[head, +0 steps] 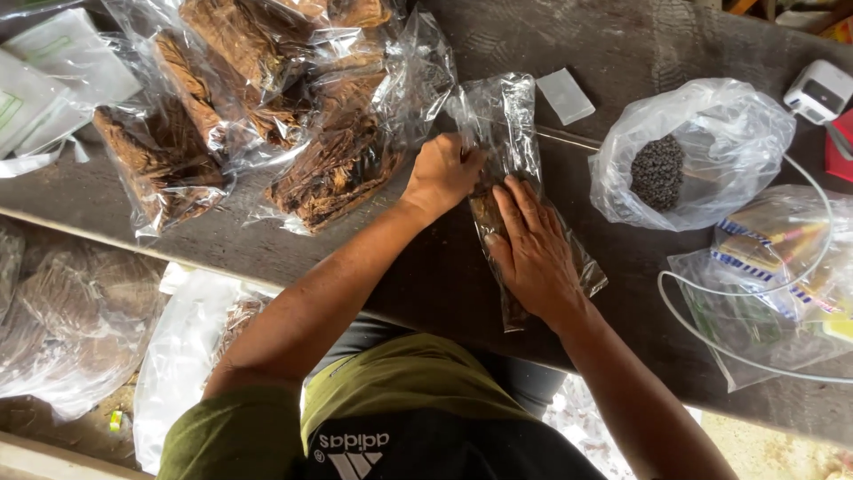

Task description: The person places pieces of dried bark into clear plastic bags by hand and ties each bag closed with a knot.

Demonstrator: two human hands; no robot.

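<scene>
A long clear plastic packet (520, 178) with brown leaf material inside lies on the dark wooden tabletop (622, 53), running from near the table's front edge up toward its middle. The right hand (533, 253) lies flat and open on the lower half of the packet, palm down, fingers stretched along its length, pressing it against the wood. The left hand (442, 173) is curled closed at the packet's left edge, about halfway up, knuckles uppermost; it appears to pinch the plastic, though the fingertips are hidden.

The tabletop is rough and weathered, with a pale strip along its near edge. Below the table, on the ground, lie more plastic bags with brown contents (62, 329).

Just left of the left hand sits a pile of filled clear packets (258, 116) of the same brown material, touching one another and overlapping. To the right of the packet, apart from it, stands an open plastic bag holding dark granules (659, 171). Beyond that lies a bag of coloured wrappers (782, 258), a thin white cable (711, 333) looping over it, and a small white device (819, 91) at the far right edge. A small frosted plastic piece (566, 95) lies above the packet.
</scene>
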